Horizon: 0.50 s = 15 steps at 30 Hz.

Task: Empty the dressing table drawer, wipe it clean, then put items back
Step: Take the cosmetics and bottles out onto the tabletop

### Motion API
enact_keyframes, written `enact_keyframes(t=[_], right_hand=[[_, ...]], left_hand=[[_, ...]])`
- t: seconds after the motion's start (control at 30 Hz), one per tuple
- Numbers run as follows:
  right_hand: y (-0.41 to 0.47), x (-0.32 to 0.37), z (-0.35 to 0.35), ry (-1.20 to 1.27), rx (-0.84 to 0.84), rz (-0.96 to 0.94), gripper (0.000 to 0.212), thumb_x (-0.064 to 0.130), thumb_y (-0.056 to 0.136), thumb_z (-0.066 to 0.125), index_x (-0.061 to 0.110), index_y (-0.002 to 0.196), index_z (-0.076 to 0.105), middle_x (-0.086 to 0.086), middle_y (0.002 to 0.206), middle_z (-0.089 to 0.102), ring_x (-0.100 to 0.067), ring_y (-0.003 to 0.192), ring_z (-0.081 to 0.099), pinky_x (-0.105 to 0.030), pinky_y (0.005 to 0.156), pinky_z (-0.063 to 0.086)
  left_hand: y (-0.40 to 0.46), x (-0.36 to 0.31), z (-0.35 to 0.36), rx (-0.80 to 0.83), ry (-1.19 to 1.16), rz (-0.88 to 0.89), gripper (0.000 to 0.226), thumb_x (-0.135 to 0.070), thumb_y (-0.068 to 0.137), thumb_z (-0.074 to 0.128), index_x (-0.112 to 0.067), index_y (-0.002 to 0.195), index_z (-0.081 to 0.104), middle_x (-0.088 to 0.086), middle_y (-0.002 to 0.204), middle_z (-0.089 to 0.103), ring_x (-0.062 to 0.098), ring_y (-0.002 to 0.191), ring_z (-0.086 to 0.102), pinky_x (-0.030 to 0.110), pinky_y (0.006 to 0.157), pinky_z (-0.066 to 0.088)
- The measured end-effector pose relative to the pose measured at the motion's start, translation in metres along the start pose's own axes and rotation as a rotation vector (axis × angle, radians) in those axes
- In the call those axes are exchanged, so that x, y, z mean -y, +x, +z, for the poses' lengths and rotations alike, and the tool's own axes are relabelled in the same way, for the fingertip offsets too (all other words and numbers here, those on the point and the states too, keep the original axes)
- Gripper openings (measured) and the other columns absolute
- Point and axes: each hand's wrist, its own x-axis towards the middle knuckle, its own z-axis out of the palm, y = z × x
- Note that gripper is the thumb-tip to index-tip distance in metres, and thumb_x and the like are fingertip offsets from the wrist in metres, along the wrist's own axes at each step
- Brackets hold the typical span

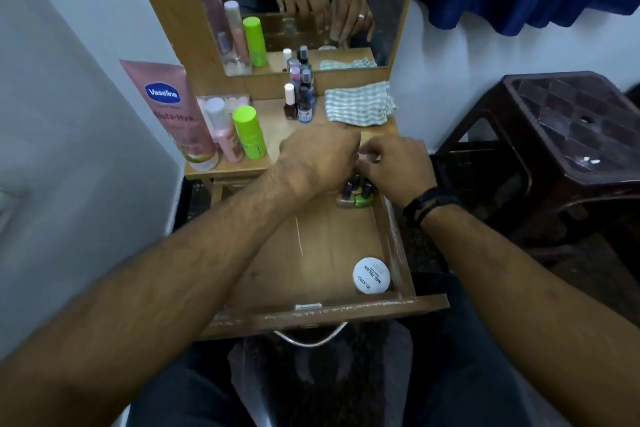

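The wooden drawer (311, 246) is pulled out towards me. Several nail polish bottles (356, 196) stand in its far right corner. My left hand (318, 159) hovers just above and left of them; its fingers are hidden, but in the mirror they hang loosely with nothing in them. From the right, my right hand (398, 166) curls its fingers down onto the bottle caps. A white round nail polish remover jar (371, 275) sits in the near right corner of the drawer.
On the tabletop stand a pink Vaseline tube (169, 107), a pink pump bottle (221, 132), a green bottle (249, 132) and more small bottles (299, 102). A checked cloth (358, 107) lies by the mirror (304, 3). A dark plastic stool (561, 135) stands right.
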Motion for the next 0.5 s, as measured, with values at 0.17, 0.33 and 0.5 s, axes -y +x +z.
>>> enact_keyframes(t=[0.17, 0.33, 0.5], right_hand=[[-0.025, -0.023, 0.016, -0.085, 0.095, 0.062, 0.028, 0.036, 0.086, 0.063, 0.027, 0.111, 0.072, -0.001, 0.108, 0.07, -0.027, 0.106, 0.063, -0.04, 0.092, 0.041], [-0.025, -0.029, 0.029, -0.131, 0.167, 0.086, 0.034, 0.038, 0.089, 0.059, 0.03, 0.121, 0.067, 0.0, 0.112, 0.067, -0.024, 0.11, 0.06, -0.04, 0.094, 0.037], [-0.022, -0.028, 0.034, -0.142, 0.181, 0.081, 0.034, 0.039, 0.09, 0.058, 0.028, 0.122, 0.066, -0.001, 0.114, 0.066, -0.026, 0.11, 0.059, -0.039, 0.092, 0.037]], left_hand=[[-0.01, -0.017, 0.037, 0.134, -0.004, -0.042, 0.023, -0.033, 0.096, 0.052, -0.021, 0.114, 0.061, 0.008, 0.114, 0.06, 0.037, 0.102, 0.06, 0.043, 0.072, 0.048], [-0.014, -0.015, 0.058, 0.197, 0.007, -0.117, 0.022, -0.023, 0.098, 0.051, -0.021, 0.118, 0.059, 0.011, 0.117, 0.061, 0.037, 0.106, 0.061, 0.048, 0.081, 0.052], [-0.012, -0.013, 0.062, 0.224, -0.015, -0.142, 0.025, -0.019, 0.098, 0.049, -0.02, 0.122, 0.054, 0.01, 0.122, 0.059, 0.038, 0.111, 0.058, 0.056, 0.086, 0.052]])
